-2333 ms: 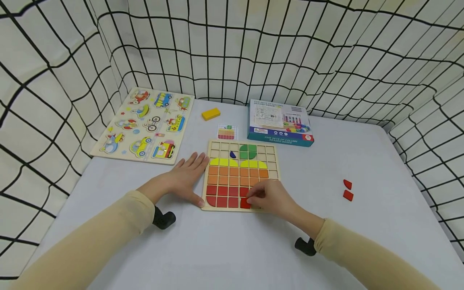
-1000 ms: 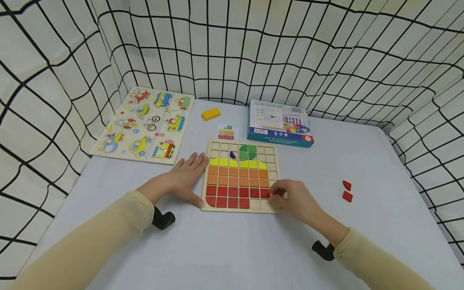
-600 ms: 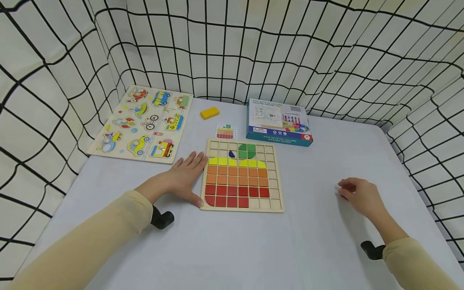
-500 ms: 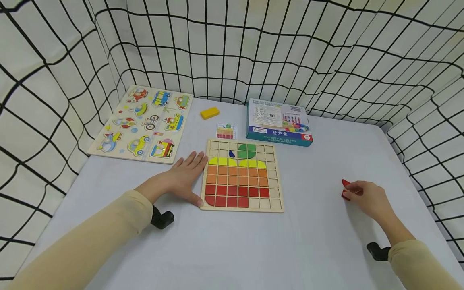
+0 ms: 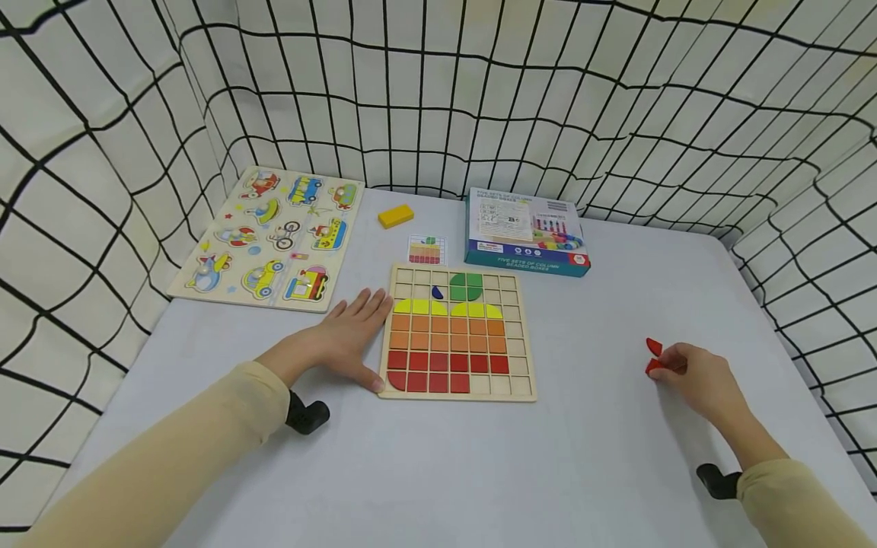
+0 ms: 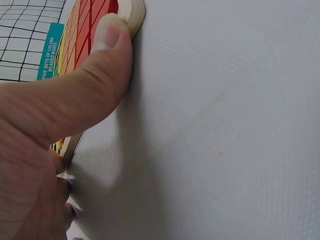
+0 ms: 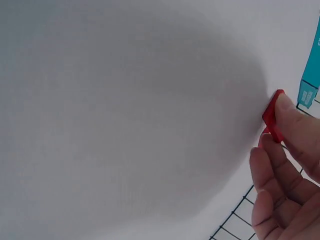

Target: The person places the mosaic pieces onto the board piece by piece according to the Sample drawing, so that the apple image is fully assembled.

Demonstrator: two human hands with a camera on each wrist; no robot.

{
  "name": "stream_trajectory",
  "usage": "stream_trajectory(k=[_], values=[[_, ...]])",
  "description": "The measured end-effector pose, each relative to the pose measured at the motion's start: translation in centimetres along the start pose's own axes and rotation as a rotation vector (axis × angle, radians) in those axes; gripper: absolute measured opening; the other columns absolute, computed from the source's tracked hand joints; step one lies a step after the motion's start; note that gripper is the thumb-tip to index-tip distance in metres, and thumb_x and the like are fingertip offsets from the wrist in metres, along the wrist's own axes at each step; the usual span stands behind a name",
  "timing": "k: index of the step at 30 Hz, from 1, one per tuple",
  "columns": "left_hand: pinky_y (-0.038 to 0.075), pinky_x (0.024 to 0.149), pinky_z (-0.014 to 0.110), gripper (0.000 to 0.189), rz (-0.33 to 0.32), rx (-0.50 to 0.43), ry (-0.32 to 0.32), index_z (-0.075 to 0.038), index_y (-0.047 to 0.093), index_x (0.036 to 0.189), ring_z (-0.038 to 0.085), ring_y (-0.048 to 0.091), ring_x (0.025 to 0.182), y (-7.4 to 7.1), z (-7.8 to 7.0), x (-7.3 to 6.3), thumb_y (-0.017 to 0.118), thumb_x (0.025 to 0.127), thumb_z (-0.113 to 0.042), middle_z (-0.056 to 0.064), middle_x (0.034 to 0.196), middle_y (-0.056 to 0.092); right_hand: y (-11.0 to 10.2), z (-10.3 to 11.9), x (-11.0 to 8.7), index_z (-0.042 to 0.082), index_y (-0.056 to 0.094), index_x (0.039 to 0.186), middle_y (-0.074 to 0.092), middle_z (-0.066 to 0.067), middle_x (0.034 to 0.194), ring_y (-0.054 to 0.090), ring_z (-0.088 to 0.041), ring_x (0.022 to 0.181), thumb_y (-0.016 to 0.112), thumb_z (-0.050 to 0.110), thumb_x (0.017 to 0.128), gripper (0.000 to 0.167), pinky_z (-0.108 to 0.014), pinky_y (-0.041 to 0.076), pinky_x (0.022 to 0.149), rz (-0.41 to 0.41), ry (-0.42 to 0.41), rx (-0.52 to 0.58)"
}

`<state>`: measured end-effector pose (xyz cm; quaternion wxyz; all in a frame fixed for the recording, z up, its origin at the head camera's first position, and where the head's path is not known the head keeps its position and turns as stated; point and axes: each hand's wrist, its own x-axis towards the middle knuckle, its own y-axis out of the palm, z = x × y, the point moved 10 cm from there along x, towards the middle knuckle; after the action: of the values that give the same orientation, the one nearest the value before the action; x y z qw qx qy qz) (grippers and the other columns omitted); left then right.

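A wooden grid board (image 5: pixel 522 365) lies mid-table, with red, orange, yellow, green and dark blue pieces set in its cells. Along its left edge my left hand (image 5: pixel 345 339) rests with fingers spread; in the left wrist view the thumb (image 6: pixel 107 65) touches the board's corner. Far to the right of the board, my right hand (image 5: pixel 702 378) pinches a red square tile (image 5: pixel 654 366) between thumb and fingers. The right wrist view shows that tile (image 7: pixel 272 116) tilted in the pinch. Just beyond it lies a red rounded piece (image 5: pixel 654 346) on the table.
Behind the board are a small pattern card (image 5: pixel 427 250), a yellow block (image 5: pixel 396 216) and a teal-sided box (image 5: pixel 527 232). A vehicle puzzle board (image 5: pixel 274 240) lies at back left. Black netting (image 5: pixel 438 99) over white walls surrounds the white table (image 5: pixel 445 472).
My right hand placed red tiles in the board's second-lowest row, then moved right to the loose red pieces and took hold of the square one. My left hand has stayed at the board's edge.
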<state>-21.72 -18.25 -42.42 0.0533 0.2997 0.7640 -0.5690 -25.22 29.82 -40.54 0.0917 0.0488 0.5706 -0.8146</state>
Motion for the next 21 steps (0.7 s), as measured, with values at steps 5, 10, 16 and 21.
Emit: stream_trajectory(k=[5,10,16,21], values=[[0.003,0.125,0.067,0.133,-0.001,-0.009,0.005,0.003,0.007,0.162,0.046,-0.005,0.158,0.0,0.0,0.0,0.088,0.073,-0.054,0.025,0.171,0.001,-0.5,1.4,-0.4,-0.001,0.067,0.102,0.072,-0.019,0.094,0.062,-0.029,0.085,0.076,0.011,0.091,0.018,-0.024,0.048,0.061,-0.06,-0.035,0.021],[0.003,0.125,0.067,0.133,-0.001,-0.013,0.006,0.003,0.007,0.162,0.046,-0.005,0.158,0.0,0.0,0.0,0.088,0.073,-0.054,0.025,0.171,0.001,-0.3,4.9,-0.5,0.003,0.07,0.105,0.074,-0.018,0.1,0.064,-0.029,0.092,0.074,0.015,0.094,0.017,-0.021,0.05,0.061,-0.056,-0.083,0.125],[0.002,0.125,0.067,0.133,-0.002,-0.011,0.006,0.003,0.007,0.162,0.046,-0.005,0.158,-0.1,0.1,-0.1,0.087,0.074,-0.054,0.024,0.171,0.001,2.1,12.0,0.0,0.007,0.074,0.111,0.075,-0.01,0.104,0.065,-0.024,0.094,0.074,0.015,0.095,0.018,-0.023,0.054,0.067,0.059,-0.156,0.239],[0.002,0.126,0.066,0.132,0.0,-0.017,0.007,0.003,0.006,0.162,0.046,-0.005,0.158,0.0,0.1,-0.1,0.087,0.074,-0.053,0.024,0.171,0.0,5.4,17.8,-0.2,0.01,0.077,0.108,0.076,-0.005,0.102,0.063,-0.019,0.09,0.075,0.013,0.093,0.015,-0.023,0.054,0.07,0.192,-0.225,0.305]])
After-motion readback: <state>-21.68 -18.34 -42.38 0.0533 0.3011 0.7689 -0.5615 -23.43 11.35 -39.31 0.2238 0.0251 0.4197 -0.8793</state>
